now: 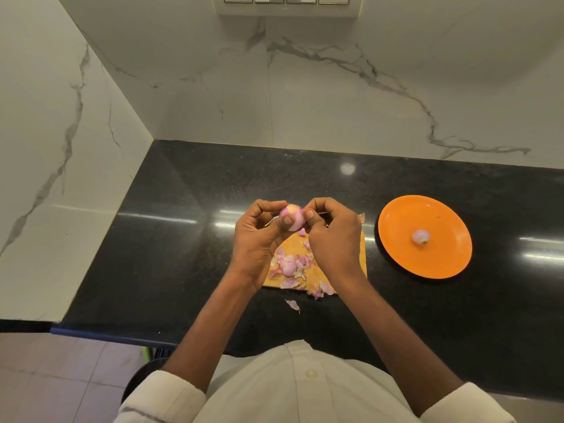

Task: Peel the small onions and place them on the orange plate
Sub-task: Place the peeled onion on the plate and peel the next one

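A small pink onion [293,215] is held above the wooden cutting board [360,254]. My left hand [259,239] grips it from the left, thumb across its front. My right hand [332,236] pinches its right side with thumb and fingertips. A thin knife blade [322,213] shows just past my right fingers; its handle is hidden. To the right sits the orange plate [439,257], with one peeled onion [421,237] near its middle. Loose pink onion skins [290,267] lie heaped on the board under my hands.
One skin piece [293,305] lies on the black counter [152,254] in front of the board. Marble walls close the back and left. The counter's front edge runs near my body; floor tiles show at lower left.
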Demonstrator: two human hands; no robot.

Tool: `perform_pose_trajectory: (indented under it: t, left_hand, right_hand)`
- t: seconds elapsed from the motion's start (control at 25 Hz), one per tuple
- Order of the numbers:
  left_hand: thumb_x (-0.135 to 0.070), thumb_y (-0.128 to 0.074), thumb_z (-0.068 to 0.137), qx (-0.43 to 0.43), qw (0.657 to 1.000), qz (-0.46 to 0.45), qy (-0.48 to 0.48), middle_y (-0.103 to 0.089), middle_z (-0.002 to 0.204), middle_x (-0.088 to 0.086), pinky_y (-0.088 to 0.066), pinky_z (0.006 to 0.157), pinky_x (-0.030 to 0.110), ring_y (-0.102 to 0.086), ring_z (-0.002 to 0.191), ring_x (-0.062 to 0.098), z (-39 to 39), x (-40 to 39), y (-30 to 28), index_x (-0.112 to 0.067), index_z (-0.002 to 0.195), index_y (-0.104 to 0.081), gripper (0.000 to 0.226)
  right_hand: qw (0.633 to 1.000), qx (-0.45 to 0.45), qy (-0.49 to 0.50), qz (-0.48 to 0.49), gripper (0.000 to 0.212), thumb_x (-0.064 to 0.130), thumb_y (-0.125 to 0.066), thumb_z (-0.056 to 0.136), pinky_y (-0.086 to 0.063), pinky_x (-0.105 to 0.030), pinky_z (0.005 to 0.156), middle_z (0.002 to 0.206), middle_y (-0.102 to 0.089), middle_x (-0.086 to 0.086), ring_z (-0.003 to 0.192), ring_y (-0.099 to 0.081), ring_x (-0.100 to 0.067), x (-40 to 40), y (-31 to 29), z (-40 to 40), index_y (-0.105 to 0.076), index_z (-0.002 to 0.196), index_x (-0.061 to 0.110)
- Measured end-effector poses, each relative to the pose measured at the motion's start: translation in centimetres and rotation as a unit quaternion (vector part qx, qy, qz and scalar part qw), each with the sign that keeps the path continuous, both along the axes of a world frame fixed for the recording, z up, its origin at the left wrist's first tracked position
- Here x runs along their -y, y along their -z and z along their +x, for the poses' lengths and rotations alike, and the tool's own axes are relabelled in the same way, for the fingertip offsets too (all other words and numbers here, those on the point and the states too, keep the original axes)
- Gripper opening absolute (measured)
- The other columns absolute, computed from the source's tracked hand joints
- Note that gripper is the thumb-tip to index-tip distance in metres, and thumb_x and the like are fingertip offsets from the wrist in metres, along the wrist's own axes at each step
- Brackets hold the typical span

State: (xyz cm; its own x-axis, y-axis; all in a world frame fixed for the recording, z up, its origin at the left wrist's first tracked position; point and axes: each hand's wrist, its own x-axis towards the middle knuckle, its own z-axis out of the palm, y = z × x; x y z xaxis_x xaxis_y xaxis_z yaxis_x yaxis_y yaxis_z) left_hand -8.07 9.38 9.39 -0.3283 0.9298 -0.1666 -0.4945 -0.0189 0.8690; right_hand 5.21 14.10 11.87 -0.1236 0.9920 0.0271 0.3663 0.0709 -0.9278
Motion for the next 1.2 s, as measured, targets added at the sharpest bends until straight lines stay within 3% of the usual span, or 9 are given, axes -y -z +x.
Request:
perform_pose_trajectory:
  t: [0.12,0.36,0.56,0.64,0.72,0.8,0.92,1.04,1.2]
  left_hand:
    - [-0.007,-0.076,0.079,0.067,0.998,-0.013,-0.008,-0.075,0.111,0.014,-0.064,0.087,0.037,-0.072,0.111,0.031,-0.1,-0.1,-0.1,-0.005,0.112,-0.068,0.033]
    - [-0.011,-0.064,0.089,0.19,0.98,-0.049,0.015,-0.073,0.123,0.021,-0.063,0.092,0.036,-0.074,0.11,0.03,0.2,-0.1,-0.1,-0.003,0.123,-0.064,0.035]
    - [-0.013,-0.056,0.098,0.199,0.979,-0.038,0.025,-0.073,0.12,0.021,-0.064,0.079,0.03,-0.075,0.104,0.026,0.3,0.2,-0.6,-0.002,0.122,-0.064,0.028]
    - [-0.014,-0.058,0.094,0.18,0.982,-0.034,0.038,-0.073,0.12,0.021,-0.064,0.078,0.029,-0.075,0.102,0.028,0.2,0.1,-0.7,-0.001,0.122,-0.065,0.031]
    - [-0.014,-0.061,0.093,0.159,0.986,-0.041,0.042,-0.071,0.125,0.025,-0.065,0.084,0.033,-0.073,0.109,0.034,0.2,0.2,-0.2,0.0,0.126,-0.065,0.036]
    - [-0.01,-0.064,0.094,0.133,0.989,-0.051,0.042,-0.069,0.13,0.027,-0.063,0.092,0.038,-0.07,0.118,0.039,-0.1,0.3,0.5,0.0,0.132,-0.064,0.039]
    - [-0.009,-0.068,0.093,0.034,0.997,-0.041,0.046,-0.071,0.129,0.022,-0.061,0.097,0.04,-0.069,0.122,0.037,-0.3,0.6,0.9,-0.004,0.132,-0.067,0.04]
    - [-0.015,-0.08,0.084,-0.099,0.995,-0.026,0.021,-0.076,0.119,0.016,-0.061,0.095,0.041,-0.073,0.115,0.031,-0.5,0.8,0.5,-0.009,0.127,-0.071,0.045]
    - [-0.016,-0.083,0.081,-0.135,0.991,-0.012,0.009,-0.077,0.116,0.013,-0.062,0.092,0.041,-0.074,0.112,0.029,-0.3,0.9,0.0,-0.006,0.121,-0.072,0.042]
  right_hand:
    - [0.971,-0.153,0.036,-0.18,0.019,0.006,-0.057,0.105,-0.065,-0.033,0.08,0.094,-0.075,-0.004,0.09,-0.072,-0.018,0.1,-0.3,-0.1,-0.074,0.099,0.012]
    - [0.844,-0.367,0.087,-0.383,0.016,0.008,-0.057,0.106,-0.061,-0.029,0.068,0.085,-0.071,-0.009,0.073,-0.067,-0.013,-0.3,0.4,-0.4,-0.07,0.108,0.002]
    - [0.761,-0.416,0.153,-0.474,0.017,0.004,-0.054,0.106,-0.056,-0.032,0.067,0.08,-0.065,-0.011,0.071,-0.061,-0.015,-0.6,2.2,0.1,-0.069,0.098,0.002]
    - [0.81,-0.347,0.156,-0.446,0.018,0.006,-0.055,0.106,-0.058,-0.033,0.069,0.084,-0.068,-0.009,0.075,-0.064,-0.016,-0.8,3.3,0.3,-0.071,0.096,0.006]
    - [0.912,-0.186,0.122,-0.345,0.023,0.01,-0.056,0.106,-0.063,-0.038,0.079,0.092,-0.076,-0.005,0.088,-0.071,-0.018,-0.6,4.1,0.3,-0.076,0.095,0.014]
    - [0.97,-0.047,0.083,-0.223,0.024,0.012,-0.059,0.105,-0.063,-0.043,0.087,0.091,-0.078,0.003,0.09,-0.073,-0.013,-0.3,4.3,0.6,-0.079,0.096,0.021]
    - [0.991,0.012,0.035,-0.128,0.016,0.014,-0.066,0.102,-0.061,-0.04,0.09,0.093,-0.075,0.012,0.092,-0.07,-0.005,-0.2,3.5,1.3,-0.079,0.104,0.023]
    - [0.999,-0.027,-0.012,-0.034,0.017,0.019,-0.066,0.102,-0.062,-0.035,0.086,0.105,-0.076,0.012,0.096,-0.072,-0.008,-0.5,2.2,2.2,-0.078,0.115,0.022]
    - [0.982,0.062,-0.097,0.15,0.02,0.024,-0.076,0.096,-0.06,-0.023,0.08,0.104,-0.078,0.004,0.093,-0.071,-0.006,-0.2,0.8,2.8,-0.08,0.114,0.016]
